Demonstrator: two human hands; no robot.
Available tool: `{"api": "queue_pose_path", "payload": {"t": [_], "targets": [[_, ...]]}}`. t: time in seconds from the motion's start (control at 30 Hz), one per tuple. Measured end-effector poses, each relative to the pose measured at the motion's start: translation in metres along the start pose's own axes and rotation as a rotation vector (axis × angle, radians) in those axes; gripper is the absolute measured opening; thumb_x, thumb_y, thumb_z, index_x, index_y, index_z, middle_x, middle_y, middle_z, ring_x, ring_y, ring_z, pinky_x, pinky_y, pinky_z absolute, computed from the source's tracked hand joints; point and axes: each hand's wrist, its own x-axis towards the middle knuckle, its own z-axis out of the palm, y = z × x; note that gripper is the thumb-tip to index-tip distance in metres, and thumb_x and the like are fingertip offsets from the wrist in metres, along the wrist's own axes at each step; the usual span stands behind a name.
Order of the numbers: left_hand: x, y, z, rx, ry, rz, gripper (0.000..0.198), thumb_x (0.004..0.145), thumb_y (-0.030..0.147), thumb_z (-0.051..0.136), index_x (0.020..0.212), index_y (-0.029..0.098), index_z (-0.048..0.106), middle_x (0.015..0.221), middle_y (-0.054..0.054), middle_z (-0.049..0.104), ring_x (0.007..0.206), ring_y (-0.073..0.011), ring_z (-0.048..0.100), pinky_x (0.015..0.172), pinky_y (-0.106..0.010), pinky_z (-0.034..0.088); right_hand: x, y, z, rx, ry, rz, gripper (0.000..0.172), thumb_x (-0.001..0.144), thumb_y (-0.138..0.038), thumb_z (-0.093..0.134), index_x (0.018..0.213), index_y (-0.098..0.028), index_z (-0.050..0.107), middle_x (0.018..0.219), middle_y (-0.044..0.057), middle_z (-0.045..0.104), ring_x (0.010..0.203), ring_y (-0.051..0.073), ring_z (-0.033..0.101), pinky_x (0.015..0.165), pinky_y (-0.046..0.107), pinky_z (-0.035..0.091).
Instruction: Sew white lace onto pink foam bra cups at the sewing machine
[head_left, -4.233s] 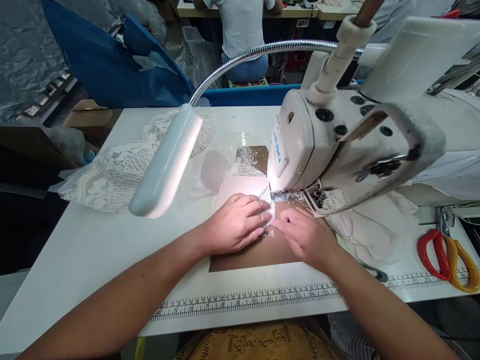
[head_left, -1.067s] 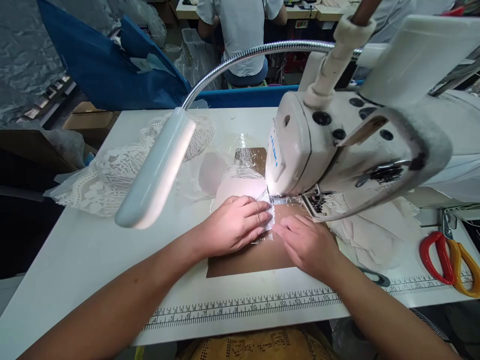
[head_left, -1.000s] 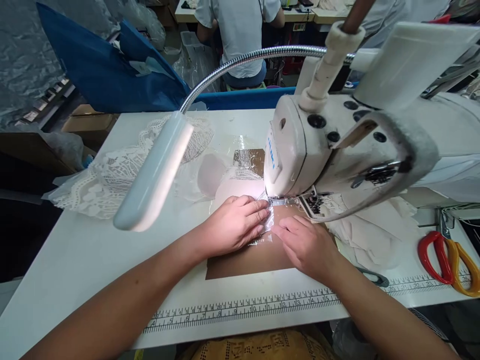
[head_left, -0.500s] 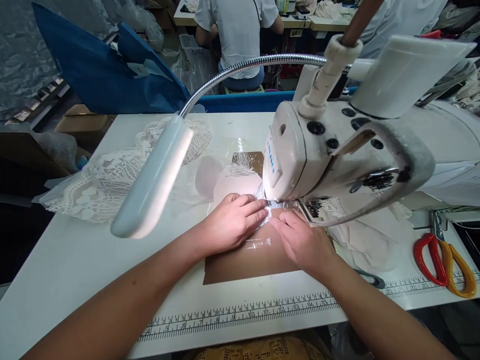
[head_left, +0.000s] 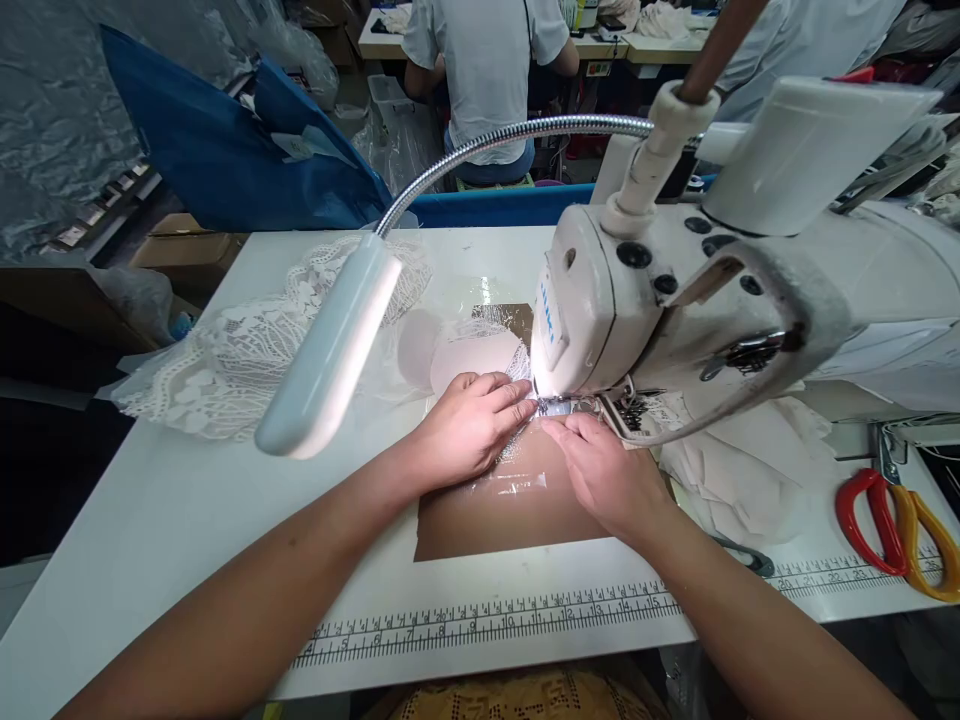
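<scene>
My left hand (head_left: 466, 428) lies on a white lace piece (head_left: 519, 366) just left of the sewing machine (head_left: 581, 300), its fingers stretched out flat toward the needle area. Close to the presser foot, my right hand (head_left: 611, 475) has its fingers curled in and its thumb pointing left, at the edge of the lace; what sits between its fingers is mostly hidden. Pale round fabric cups (head_left: 472, 362) join the lace behind my left hand. Beneath both hands is a brown sheet (head_left: 487, 525) with clear tape on it.
A lamp (head_left: 330, 345) on a bendy metal neck hangs over the left side. More white lace (head_left: 247, 350) lies behind it. Pale fabric (head_left: 750, 465) and red-and-yellow-handled scissors (head_left: 874, 520) are to the right. A printed ruler (head_left: 487, 628) runs along the front edge. A person (head_left: 484, 80) sits beyond.
The whole view has shifted slightly. My left fingers lie a little farther back along the lace, and more of the lace below them shows. Both hands stay beside the presser foot.
</scene>
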Motion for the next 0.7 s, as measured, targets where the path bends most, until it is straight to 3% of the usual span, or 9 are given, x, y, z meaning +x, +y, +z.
{"api": "queue_pose_path", "payload": {"t": [0.17, 0.3, 0.5, 0.7], "targets": [[0.000, -0.001, -0.003, 0.035, -0.008, 0.005, 0.032, 0.097, 0.025, 0.041, 0.121, 0.017, 0.060, 0.127, -0.014, 0.058, 0.109, -0.0296, 0.050, 0.082, -0.041, 0.038, -0.003, 0.002, 0.001, 0.027, -0.003, 0.010, 0.045, 0.083, -0.007, 0.048, 0.122, -0.024, 0.063, 0.101, 0.006, 0.070, 0.078, 0.017, 0.061, 0.058, 0.026, 0.041], [-0.007, 0.004, -0.017, 0.059, -0.083, -0.082, 0.041, 0.095, 0.040, 0.044, 0.124, 0.013, 0.057, 0.122, -0.016, 0.059, 0.107, -0.0319, 0.051, 0.078, -0.040, 0.043, -0.006, 0.006, 0.001, 0.039, 0.055, 0.002, 0.041, 0.086, -0.011, 0.046, 0.121, -0.025, 0.063, 0.099, 0.006, 0.070, 0.076, 0.017, 0.061, 0.057, 0.026, 0.040], [-0.016, 0.016, -0.039, -0.158, -0.246, -0.080, 0.040, 0.095, 0.042, 0.044, 0.119, 0.015, 0.061, 0.108, -0.011, 0.065, 0.092, -0.0240, 0.059, 0.079, -0.036, 0.050, -0.004, 0.008, -0.010, 0.016, 0.074, 0.018, 0.033, 0.083, -0.008, 0.045, 0.102, -0.019, 0.070, 0.086, 0.007, 0.069, 0.065, 0.015, 0.057, 0.058, 0.026, 0.039], [-0.013, 0.024, -0.027, -0.226, -0.146, -0.019, 0.035, 0.092, 0.040, 0.052, 0.113, 0.014, 0.063, 0.114, -0.014, 0.062, 0.099, -0.0257, 0.058, 0.085, -0.039, 0.049, -0.006, 0.008, -0.022, 0.100, 0.011, -0.017, 0.030, 0.086, -0.010, 0.043, 0.097, -0.020, 0.068, 0.082, 0.005, 0.068, 0.069, 0.015, 0.058, 0.061, 0.026, 0.038]]}}
